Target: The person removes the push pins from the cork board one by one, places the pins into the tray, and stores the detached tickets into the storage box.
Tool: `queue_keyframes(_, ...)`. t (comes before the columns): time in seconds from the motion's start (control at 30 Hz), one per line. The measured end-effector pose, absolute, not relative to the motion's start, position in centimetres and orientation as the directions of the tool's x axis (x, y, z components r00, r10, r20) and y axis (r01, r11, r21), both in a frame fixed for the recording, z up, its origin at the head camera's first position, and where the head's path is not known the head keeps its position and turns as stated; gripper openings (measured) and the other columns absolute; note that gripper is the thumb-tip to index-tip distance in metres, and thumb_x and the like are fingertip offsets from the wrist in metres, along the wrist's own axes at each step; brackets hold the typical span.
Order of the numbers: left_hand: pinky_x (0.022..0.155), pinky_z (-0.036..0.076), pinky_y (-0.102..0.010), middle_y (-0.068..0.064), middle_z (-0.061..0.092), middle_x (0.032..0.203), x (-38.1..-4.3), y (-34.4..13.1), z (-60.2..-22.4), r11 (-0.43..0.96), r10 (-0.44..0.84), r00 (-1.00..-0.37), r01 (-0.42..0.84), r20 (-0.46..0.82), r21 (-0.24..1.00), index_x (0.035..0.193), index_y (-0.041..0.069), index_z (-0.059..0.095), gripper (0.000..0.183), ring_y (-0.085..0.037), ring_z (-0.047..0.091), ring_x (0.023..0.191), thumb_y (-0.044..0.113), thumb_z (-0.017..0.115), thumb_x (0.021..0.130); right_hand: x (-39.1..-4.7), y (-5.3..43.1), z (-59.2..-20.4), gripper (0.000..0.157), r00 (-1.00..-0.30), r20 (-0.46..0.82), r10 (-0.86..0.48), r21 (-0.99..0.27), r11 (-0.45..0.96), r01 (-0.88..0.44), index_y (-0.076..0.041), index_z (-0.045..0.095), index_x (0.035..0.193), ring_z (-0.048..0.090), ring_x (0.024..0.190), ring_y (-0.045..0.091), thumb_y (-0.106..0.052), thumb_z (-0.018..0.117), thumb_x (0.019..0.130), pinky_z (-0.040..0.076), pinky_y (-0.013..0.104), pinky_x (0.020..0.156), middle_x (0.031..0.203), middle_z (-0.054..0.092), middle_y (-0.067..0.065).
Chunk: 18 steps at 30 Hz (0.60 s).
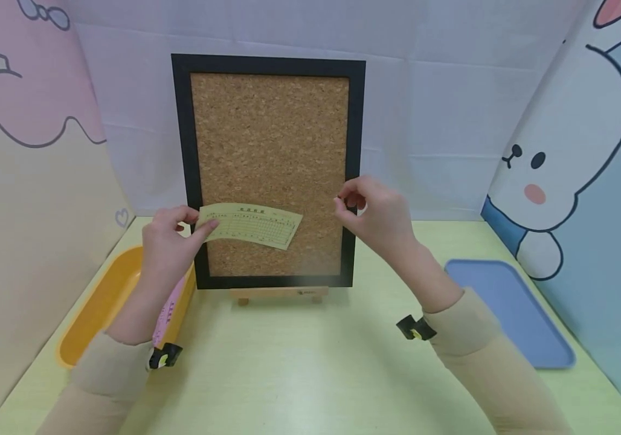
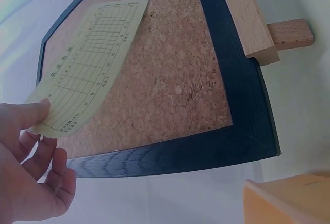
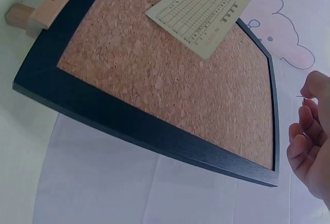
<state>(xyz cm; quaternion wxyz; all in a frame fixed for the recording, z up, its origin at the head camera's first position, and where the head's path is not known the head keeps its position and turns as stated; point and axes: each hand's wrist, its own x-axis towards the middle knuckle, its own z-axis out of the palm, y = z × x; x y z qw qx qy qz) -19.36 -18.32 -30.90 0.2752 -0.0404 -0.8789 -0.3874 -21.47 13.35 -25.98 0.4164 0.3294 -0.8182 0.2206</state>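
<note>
My left hand (image 1: 171, 241) pinches the left end of a pale yellow printed slip (image 1: 250, 225) between thumb and fingers. The slip bows slightly and stands in front of the lower part of a black-framed corkboard (image 1: 272, 139); its far end looks free. By the board's right frame edge, my right hand (image 1: 378, 217) pinches a tiny pin between thumb and forefinger. In the right wrist view, the thin metal point of the pin (image 3: 299, 96) sticks out leftward from the fingertips, while most of its head is hidden. The pin is apart from both slip and board.
The board stands on a small wooden easel (image 1: 280, 293) on a pale table. A yellow tray (image 1: 93, 302) at the left holds pink printed paper (image 1: 165, 314), partly behind my left forearm. On the right lies a blue tray (image 1: 511, 314), partly covered by my sleeve.
</note>
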Motion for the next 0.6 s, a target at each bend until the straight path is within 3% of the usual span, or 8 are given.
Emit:
queue_keyframes(0.47,0.071,0.034,-0.032,-0.014,0.063,0.085,-18.2,-18.7,-28.7,0.737,-0.088,-0.790,0.358,0.607,0.573,0.084,0.000,0.066,0.023,-0.025,0.048,0.082,0.021,0.075,0.082,-19.9,18.1,-24.9,0.012,-0.428,0.834,-0.349,-0.047,0.728,-0.684,0.001,0.064,0.083,0.052,0.059,0.018,-0.008,0.070,0.077,0.042,0.028,0.053,0.069,0.061,0.010)
queue_keyframes(0.6,0.069,0.032,-0.031,-0.015,0.065,0.079,-18.0,-18.9,-28.2,0.756,-0.051,-0.742,0.409,0.669,0.511,0.080,0.000,0.065,0.021,-0.023,0.048,0.077,0.016,0.077,0.078,-19.3,19.1,-24.2,0.011,-0.424,0.838,-0.343,-0.039,0.738,-0.673,0.002,0.064,0.083,0.052,0.059,0.018,-0.005,0.070,0.076,0.043,0.029,0.053,0.068,0.060,0.011)
